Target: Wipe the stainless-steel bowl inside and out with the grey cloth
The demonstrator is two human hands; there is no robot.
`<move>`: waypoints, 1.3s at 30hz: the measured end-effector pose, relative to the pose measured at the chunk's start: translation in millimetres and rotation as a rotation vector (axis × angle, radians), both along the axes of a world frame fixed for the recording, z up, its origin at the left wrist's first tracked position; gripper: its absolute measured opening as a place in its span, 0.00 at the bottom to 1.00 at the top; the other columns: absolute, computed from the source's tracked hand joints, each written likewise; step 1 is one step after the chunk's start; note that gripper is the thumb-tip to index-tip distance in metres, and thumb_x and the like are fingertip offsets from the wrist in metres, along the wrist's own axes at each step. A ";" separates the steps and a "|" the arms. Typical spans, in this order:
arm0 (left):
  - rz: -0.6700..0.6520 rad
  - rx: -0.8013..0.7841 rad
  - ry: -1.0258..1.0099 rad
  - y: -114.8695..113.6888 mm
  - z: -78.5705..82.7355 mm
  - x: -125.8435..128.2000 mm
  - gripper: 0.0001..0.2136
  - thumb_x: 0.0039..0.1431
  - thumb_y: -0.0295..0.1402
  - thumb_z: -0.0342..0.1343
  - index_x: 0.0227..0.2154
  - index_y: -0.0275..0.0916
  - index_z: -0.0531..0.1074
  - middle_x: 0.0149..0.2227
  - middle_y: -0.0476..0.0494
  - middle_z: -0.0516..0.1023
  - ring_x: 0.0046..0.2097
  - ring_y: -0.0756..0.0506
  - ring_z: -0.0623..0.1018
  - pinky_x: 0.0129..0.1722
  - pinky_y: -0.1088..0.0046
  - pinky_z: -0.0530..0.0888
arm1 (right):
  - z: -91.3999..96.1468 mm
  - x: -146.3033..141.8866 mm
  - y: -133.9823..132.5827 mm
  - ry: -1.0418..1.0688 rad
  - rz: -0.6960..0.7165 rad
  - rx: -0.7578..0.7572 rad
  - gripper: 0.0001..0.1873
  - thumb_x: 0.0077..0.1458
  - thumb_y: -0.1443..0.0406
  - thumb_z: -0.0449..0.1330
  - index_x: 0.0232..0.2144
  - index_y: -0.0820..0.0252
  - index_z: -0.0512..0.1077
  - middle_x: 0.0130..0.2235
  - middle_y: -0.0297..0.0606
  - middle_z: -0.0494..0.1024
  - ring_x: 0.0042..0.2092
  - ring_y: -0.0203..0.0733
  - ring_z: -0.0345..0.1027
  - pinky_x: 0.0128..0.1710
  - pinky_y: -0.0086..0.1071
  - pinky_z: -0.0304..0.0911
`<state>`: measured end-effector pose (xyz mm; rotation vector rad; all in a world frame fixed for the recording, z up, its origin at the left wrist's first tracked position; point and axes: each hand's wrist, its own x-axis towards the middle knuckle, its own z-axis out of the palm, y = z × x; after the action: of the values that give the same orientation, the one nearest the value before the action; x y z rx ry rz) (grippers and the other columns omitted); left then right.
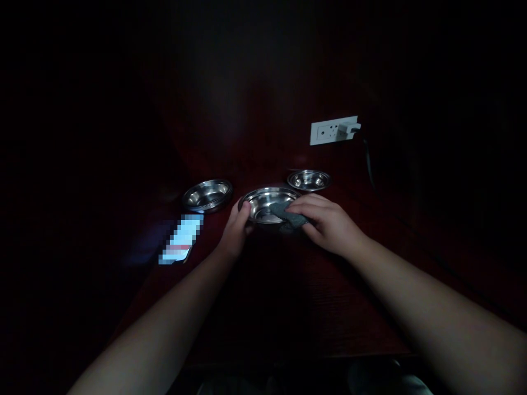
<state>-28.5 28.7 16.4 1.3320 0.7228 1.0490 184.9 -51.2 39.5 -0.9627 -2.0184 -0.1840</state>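
Note:
Between my hands is a shiny round metal bowl [269,195], tilted a little toward me. My left hand [236,227] grips its left rim, thumb on the inner edge and fingers underneath. My right hand [329,222] is closed on a dark grey cloth [290,215], which lies against the inside and right rim of the bowl. Part of the cloth hangs over the near rim. The fingertips of my right hand are partly hidden by the cloth.
Stacked metal bowls [208,196] stand to the left on the dark red table [313,307]. Another metal bowl [308,180] sits behind on the right. A lit phone [181,241] lies at left. A wall socket [333,130] holds a plug with a hanging cable [368,162].

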 end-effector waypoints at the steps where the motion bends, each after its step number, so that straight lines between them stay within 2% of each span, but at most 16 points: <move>1: -0.035 -0.111 -0.016 -3.2 0.0 2.0 0.27 0.59 0.55 0.52 0.55 0.43 0.64 0.58 0.35 0.72 0.58 0.36 0.73 0.51 0.55 0.72 | -0.3 0.1 0.2 -0.002 -0.002 0.001 0.22 0.49 0.78 0.55 0.44 0.58 0.76 0.45 0.43 0.80 0.48 0.48 0.73 0.50 0.46 0.70; 4: -0.136 -0.284 -0.036 -10.8 2.5 6.1 0.23 0.53 0.41 0.60 0.52 0.41 0.66 0.49 0.36 0.78 0.50 0.36 0.78 0.44 0.54 0.76 | -1.6 0.0 0.3 -0.021 -0.004 -0.029 0.23 0.49 0.78 0.55 0.44 0.56 0.76 0.45 0.42 0.80 0.49 0.48 0.72 0.51 0.48 0.70; 7: -0.072 -0.303 -0.067 -11.8 5.7 7.4 0.22 0.48 0.30 0.58 0.48 0.40 0.67 0.44 0.39 0.79 0.45 0.38 0.79 0.40 0.55 0.78 | -3.0 0.2 0.3 -0.038 0.010 -0.054 0.22 0.49 0.77 0.56 0.46 0.57 0.76 0.46 0.43 0.80 0.51 0.50 0.71 0.52 0.49 0.69; 9: -0.011 -0.304 -0.067 -9.3 6.9 7.2 0.20 0.46 0.28 0.57 0.46 0.39 0.68 0.41 0.41 0.79 0.43 0.39 0.79 0.38 0.58 0.78 | -3.0 1.8 0.8 -0.056 0.024 -0.041 0.23 0.49 0.76 0.56 0.47 0.58 0.75 0.47 0.44 0.79 0.53 0.50 0.70 0.53 0.50 0.69; 12: -0.003 -0.312 -0.044 -3.3 7.0 4.2 0.18 0.43 0.28 0.55 0.41 0.38 0.70 0.35 0.43 0.78 0.37 0.42 0.78 0.33 0.62 0.78 | -1.6 6.9 2.4 -0.086 0.017 0.013 0.25 0.48 0.77 0.55 0.47 0.59 0.75 0.50 0.45 0.79 0.56 0.51 0.69 0.56 0.52 0.66; 16: -0.146 -0.298 0.012 6.9 4.1 -9.1 0.14 0.40 0.28 0.56 0.34 0.39 0.72 0.29 0.45 0.77 0.30 0.44 0.76 0.26 0.67 0.75 | 1.4 11.6 3.1 -0.042 -0.026 0.099 0.23 0.48 0.77 0.55 0.44 0.56 0.76 0.50 0.41 0.80 0.58 0.51 0.68 0.58 0.53 0.64; 20: -0.269 -0.301 0.037 15.5 0.7 -23.9 0.06 0.37 0.27 0.55 0.24 0.38 0.72 0.21 0.46 0.74 0.23 0.48 0.72 0.22 0.72 0.68 | 4.6 10.0 1.9 0.021 -0.006 0.123 0.19 0.52 0.75 0.56 0.42 0.53 0.77 0.49 0.38 0.81 0.56 0.49 0.70 0.57 0.51 0.66; 22: -0.291 -0.308 0.035 15.8 1.0 -24.4 0.05 0.41 0.31 0.57 0.24 0.38 0.74 0.22 0.42 0.76 0.25 0.46 0.74 0.24 0.69 0.70 | 5.5 9.5 2.0 0.030 0.015 0.136 0.19 0.52 0.75 0.56 0.42 0.52 0.77 0.48 0.38 0.81 0.54 0.49 0.72 0.55 0.50 0.67; 24: -0.275 -0.344 -0.022 12.4 3.3 -19.0 0.12 0.50 0.42 0.56 0.29 0.38 0.77 0.28 0.38 0.80 0.30 0.42 0.78 0.30 0.65 0.74 | 5.7 9.7 2.8 0.037 0.009 0.163 0.19 0.51 0.75 0.57 0.42 0.53 0.77 0.46 0.39 0.81 0.51 0.49 0.72 0.53 0.50 0.68; 26: -0.234 -0.394 -0.117 6.0 7.0 -10.6 0.21 0.57 0.53 0.52 0.39 0.40 0.77 0.40 0.38 0.82 0.38 0.40 0.80 0.36 0.63 0.77 | 5.3 9.6 3.6 0.037 -0.037 0.193 0.18 0.50 0.75 0.57 0.41 0.52 0.77 0.44 0.39 0.80 0.49 0.49 0.72 0.51 0.50 0.67; 28: -0.215 -0.369 -0.220 -1.8 10.6 -3.0 0.25 0.60 0.56 0.48 0.47 0.43 0.74 0.50 0.41 0.79 0.45 0.42 0.80 0.42 0.65 0.77 | 4.6 8.0 4.0 0.023 -0.104 0.209 0.17 0.51 0.74 0.58 0.41 0.52 0.77 0.42 0.39 0.79 0.47 0.50 0.71 0.49 0.49 0.67; 30: -0.234 -0.348 -0.273 -9.8 13.0 1.9 0.25 0.60 0.57 0.49 0.52 0.45 0.70 0.54 0.41 0.77 0.47 0.42 0.80 0.46 0.64 0.76 | 3.8 5.1 4.1 -0.001 -0.148 0.206 0.15 0.52 0.72 0.59 0.41 0.53 0.77 0.41 0.41 0.78 0.45 0.50 0.69 0.46 0.48 0.67; 32: -0.281 -0.373 -0.230 -17.0 13.8 4.8 0.26 0.59 0.54 0.53 0.53 0.44 0.67 0.54 0.38 0.76 0.48 0.40 0.80 0.47 0.59 0.76 | 3.1 2.1 4.3 -0.023 -0.147 0.190 0.14 0.52 0.72 0.59 0.40 0.54 0.78 0.40 0.41 0.77 0.44 0.49 0.68 0.45 0.46 0.67; 35: -0.244 -0.404 -0.151 -23.6 13.6 7.9 0.23 0.53 0.36 0.62 0.52 0.46 0.64 0.49 0.41 0.79 0.45 0.39 0.81 0.43 0.58 0.77 | 2.1 0.2 5.4 -0.043 -0.100 0.174 0.15 0.52 0.73 0.59 0.39 0.54 0.77 0.39 0.40 0.77 0.43 0.48 0.67 0.44 0.45 0.66; 37: -0.220 -0.404 -0.143 -23.9 13.9 9.3 0.23 0.50 0.29 0.60 0.50 0.45 0.64 0.44 0.43 0.80 0.43 0.39 0.82 0.40 0.61 0.78 | 1.3 0.8 6.3 -0.054 -0.068 0.164 0.16 0.50 0.74 0.58 0.39 0.54 0.77 0.39 0.40 0.77 0.43 0.48 0.67 0.44 0.46 0.67; 39: -0.186 -0.393 -0.131 -21.0 14.9 9.3 0.21 0.48 0.27 0.57 0.47 0.43 0.65 0.41 0.43 0.80 0.40 0.41 0.82 0.37 0.64 0.78 | 0.3 1.6 7.1 -0.058 -0.050 0.148 0.17 0.48 0.75 0.58 0.39 0.54 0.77 0.39 0.41 0.77 0.45 0.49 0.67 0.46 0.47 0.67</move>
<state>-19.2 7.7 31.3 0.9622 0.6529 0.7889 186.5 -44.1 39.7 -0.9237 -2.0033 -0.3866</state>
